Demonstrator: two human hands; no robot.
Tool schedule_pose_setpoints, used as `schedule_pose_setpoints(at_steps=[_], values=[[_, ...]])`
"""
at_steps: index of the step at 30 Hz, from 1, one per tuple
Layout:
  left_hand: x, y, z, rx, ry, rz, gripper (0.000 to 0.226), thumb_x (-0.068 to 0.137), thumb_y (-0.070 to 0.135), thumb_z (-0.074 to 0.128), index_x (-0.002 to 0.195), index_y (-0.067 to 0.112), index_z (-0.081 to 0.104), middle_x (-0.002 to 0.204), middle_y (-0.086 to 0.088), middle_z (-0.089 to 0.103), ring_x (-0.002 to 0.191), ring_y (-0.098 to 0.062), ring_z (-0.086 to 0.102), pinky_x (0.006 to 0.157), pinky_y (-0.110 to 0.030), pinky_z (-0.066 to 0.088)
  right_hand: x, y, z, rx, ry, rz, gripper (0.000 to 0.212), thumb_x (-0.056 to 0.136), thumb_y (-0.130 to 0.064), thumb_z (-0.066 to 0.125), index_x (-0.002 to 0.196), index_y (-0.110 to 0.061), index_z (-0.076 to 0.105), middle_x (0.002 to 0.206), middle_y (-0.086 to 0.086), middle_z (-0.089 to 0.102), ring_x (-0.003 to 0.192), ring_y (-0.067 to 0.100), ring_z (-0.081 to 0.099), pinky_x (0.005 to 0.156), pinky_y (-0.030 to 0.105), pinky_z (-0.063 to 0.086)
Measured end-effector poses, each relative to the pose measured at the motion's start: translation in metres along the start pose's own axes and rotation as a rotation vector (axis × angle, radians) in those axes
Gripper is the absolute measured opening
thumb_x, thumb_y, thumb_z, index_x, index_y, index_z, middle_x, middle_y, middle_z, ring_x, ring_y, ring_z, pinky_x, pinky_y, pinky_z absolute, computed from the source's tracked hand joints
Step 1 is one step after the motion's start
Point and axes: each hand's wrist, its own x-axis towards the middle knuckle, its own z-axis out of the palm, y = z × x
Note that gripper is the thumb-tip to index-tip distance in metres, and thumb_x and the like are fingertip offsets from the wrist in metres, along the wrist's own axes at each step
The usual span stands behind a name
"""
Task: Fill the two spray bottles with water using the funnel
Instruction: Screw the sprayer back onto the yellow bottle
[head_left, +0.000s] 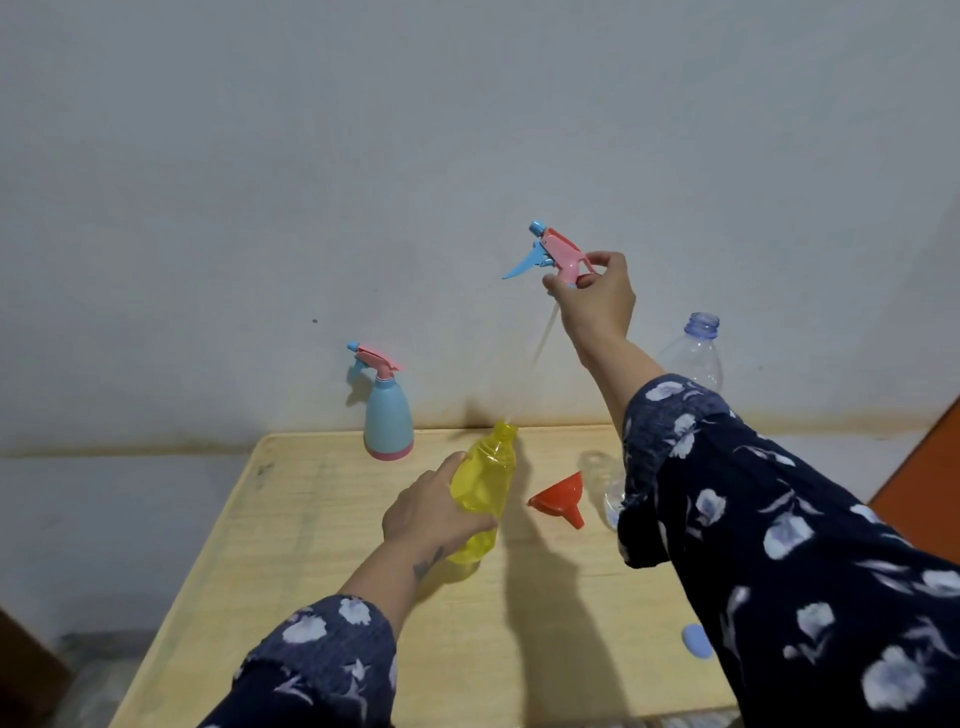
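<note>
My left hand (434, 512) grips a yellow see-through spray bottle (485, 480) that stands open-necked on the wooden table (291, 545). High above it, my right hand (597, 296) holds the pink and blue spray head (553, 252); its thin clear tube (540, 348) hangs down with its tip near the yellow neck. A light blue spray bottle (387, 413) with its pink head fitted stands at the table's back edge. Lying on its side to the right of the yellow bottle is a red funnel (561, 496).
A clear plastic water bottle (693, 353) without its cap stands at the back right, partly behind my right arm. Another clear bottle (608, 488) shows beside the funnel. A small blue cap (696, 640) lies near the front right. A grey wall rises directly behind the table.
</note>
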Motion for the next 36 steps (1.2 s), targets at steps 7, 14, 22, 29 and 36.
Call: schedule_pose_setpoints(at_steps=[7,14,22,29,36], values=[[0.011,0.017,-0.015,-0.102,0.046,0.037,0.100,0.064,0.066,0.071,0.148,0.043,0.023,0.135,0.008,0.051,0.120,-0.019,0.053,0.090,-0.038,0.050,-0.025,0.011,0.013,0.026,-0.087,0.011,0.047,0.074,-0.021,0.076,0.111,-0.017,0.047,0.088,0.005,0.064,0.071,0.013,0.056,0.064,0.026,0.042],[0.028,0.038,-0.038,-0.297,0.094,0.074,0.093,0.067,0.060,0.075,0.145,0.041,0.028,0.130,0.002,0.053,0.116,-0.021,0.053,0.089,-0.037,0.049,-0.045,0.019,0.027,0.100,-0.173,0.068,0.046,0.071,-0.022,0.079,0.104,-0.022,0.047,0.092,0.010,0.069,0.086,0.022,0.065,0.069,0.031,0.048],[0.029,0.037,-0.043,-0.355,0.030,0.103,0.092,0.066,0.058,0.078,0.144,0.040,0.032,0.127,0.001,0.054,0.111,-0.019,0.054,0.088,-0.036,0.050,-0.051,0.023,0.017,0.183,-0.354,0.148,0.043,0.079,-0.022,0.075,0.109,-0.023,0.045,0.097,0.009,0.068,0.091,0.023,0.067,0.083,0.040,0.054],[0.020,0.034,-0.039,-0.413,-0.060,0.114,0.088,0.063,0.057,0.081,0.139,0.043,0.039,0.122,0.003,0.055,0.110,-0.018,0.056,0.084,-0.034,0.049,-0.047,0.024,-0.016,0.217,-0.619,0.114,0.064,0.088,-0.006,0.065,0.137,-0.034,0.035,0.106,0.017,0.069,0.097,0.023,0.067,0.084,0.031,0.054],[-0.007,0.029,-0.028,-0.616,-0.263,0.150,0.072,0.068,0.035,0.085,0.129,0.040,0.047,0.118,0.001,0.057,0.107,-0.015,0.058,0.092,-0.041,0.053,-0.058,0.034,-0.038,0.170,-0.714,0.140,0.056,0.078,-0.009,0.075,0.125,-0.024,0.049,0.113,0.019,0.054,0.097,0.028,0.060,0.090,0.036,0.054]])
